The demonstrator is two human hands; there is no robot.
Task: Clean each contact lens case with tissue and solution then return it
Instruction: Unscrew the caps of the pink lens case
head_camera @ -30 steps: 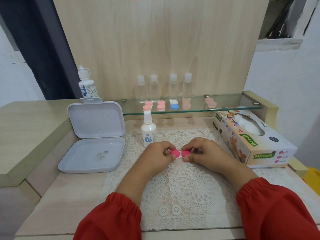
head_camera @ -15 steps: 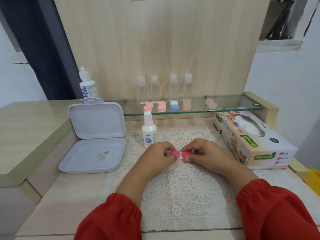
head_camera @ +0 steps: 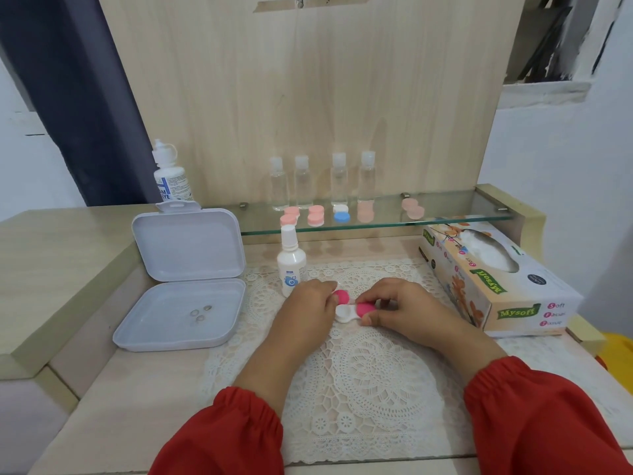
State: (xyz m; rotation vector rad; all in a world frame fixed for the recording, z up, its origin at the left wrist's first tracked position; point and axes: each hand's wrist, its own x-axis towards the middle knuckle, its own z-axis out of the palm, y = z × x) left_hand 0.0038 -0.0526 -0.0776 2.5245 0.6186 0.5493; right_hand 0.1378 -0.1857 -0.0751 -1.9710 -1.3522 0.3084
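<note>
Hands: left hand (head_camera: pixel 308 303) pinches the loosened pink cap (head_camera: pixel 341 297); right hand (head_camera: pixel 400 308) clamps the lens case (head_camera: pixel 352 311), likely steadying it for unscrewing.
Place: case held just above the lace mat (head_camera: pixel 359 389) on a pale wooden desk (head_camera: pixel 102 406).
Room: tissue box (head_camera: pixel 493 282) right, spray bottle (head_camera: pixel 291 262) behind.

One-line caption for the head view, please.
Both hands, left hand and right hand, hold a pink-capped lens case, one cap lifted off.
</note>
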